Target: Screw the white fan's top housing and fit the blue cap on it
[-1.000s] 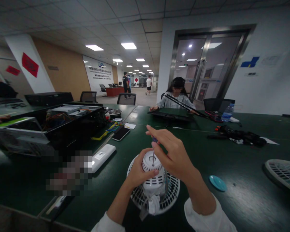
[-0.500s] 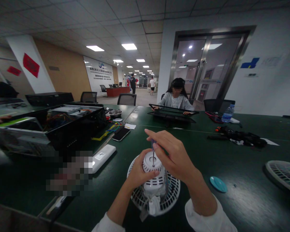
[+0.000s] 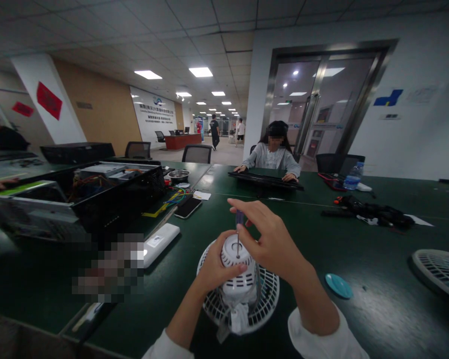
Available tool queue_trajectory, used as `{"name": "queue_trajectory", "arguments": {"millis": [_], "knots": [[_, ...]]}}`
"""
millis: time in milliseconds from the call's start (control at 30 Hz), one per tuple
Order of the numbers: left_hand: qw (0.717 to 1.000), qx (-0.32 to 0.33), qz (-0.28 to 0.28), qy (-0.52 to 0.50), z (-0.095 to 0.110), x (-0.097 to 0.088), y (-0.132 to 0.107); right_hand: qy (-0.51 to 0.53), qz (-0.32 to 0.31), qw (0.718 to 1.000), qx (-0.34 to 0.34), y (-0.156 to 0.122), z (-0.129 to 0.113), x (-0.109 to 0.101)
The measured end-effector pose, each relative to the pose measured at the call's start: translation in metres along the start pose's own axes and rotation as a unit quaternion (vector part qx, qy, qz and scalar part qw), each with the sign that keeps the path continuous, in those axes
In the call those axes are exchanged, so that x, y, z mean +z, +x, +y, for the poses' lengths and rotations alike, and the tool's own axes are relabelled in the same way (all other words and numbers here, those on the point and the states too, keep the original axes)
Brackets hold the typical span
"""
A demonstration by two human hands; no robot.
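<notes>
My left hand [image 3: 219,264] grips a white plastic fan motor housing [image 3: 239,281] from the side. The housing stands upright on a round white fan grille [image 3: 267,304]. My right hand [image 3: 273,239] pinches a small screwdriver [image 3: 239,218] with a dark blue handle above the housing. Its thin metal shaft reaches down into a hole in the housing's slotted top. A crumpled white cloth or paper hangs below the housing, partly hiding the grille.
The dark green table [image 3: 359,254] holds an open computer case with wiring [image 3: 97,192] at left, plus a phone [image 3: 187,208] and a white box [image 3: 157,244]. A teal disc [image 3: 338,286] and another fan grille [image 3: 441,274] lie right. A co-worker [image 3: 272,154] sits opposite.
My hands have barely moved, and the screwdriver's handle shows a little more clearly. Across the table, the co-worker's black frame has gone from tilted up to lying flat.
</notes>
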State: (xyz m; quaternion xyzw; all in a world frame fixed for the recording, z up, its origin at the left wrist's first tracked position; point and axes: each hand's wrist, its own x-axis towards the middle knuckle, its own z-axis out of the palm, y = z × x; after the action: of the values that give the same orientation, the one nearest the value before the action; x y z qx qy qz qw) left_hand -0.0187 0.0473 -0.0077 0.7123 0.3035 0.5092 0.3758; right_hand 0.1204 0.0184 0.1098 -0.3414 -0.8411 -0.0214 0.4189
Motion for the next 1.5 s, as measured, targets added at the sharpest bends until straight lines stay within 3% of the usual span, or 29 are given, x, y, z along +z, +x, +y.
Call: {"name": "queue_trajectory", "arguments": {"millis": [100, 300, 500, 767, 1500], "knots": [[1.000, -0.003, 0.002, -0.003, -0.002, 0.000, 0.000, 0.023, -0.031, 0.999, 0.014, -0.002, 0.001, 0.000], [1.000, -0.013, 0.005, -0.001, -0.005, -0.001, 0.000, -0.051, -0.022, 0.998, 0.022, 0.000, 0.003, 0.002], [1.000, -0.008, 0.002, 0.006, -0.003, -0.001, -0.001, 0.034, -0.057, 0.997, 0.032, -0.002, 0.000, -0.007], [1.000, -0.016, 0.006, -0.012, 0.001, 0.000, 0.000, -0.054, -0.020, 0.994, 0.089, 0.000, 0.006, -0.002], [1.000, -0.019, -0.004, -0.004, 0.002, -0.001, 0.000, -0.094, 0.000, 0.978, 0.188, 0.002, 0.015, -0.004]]}}
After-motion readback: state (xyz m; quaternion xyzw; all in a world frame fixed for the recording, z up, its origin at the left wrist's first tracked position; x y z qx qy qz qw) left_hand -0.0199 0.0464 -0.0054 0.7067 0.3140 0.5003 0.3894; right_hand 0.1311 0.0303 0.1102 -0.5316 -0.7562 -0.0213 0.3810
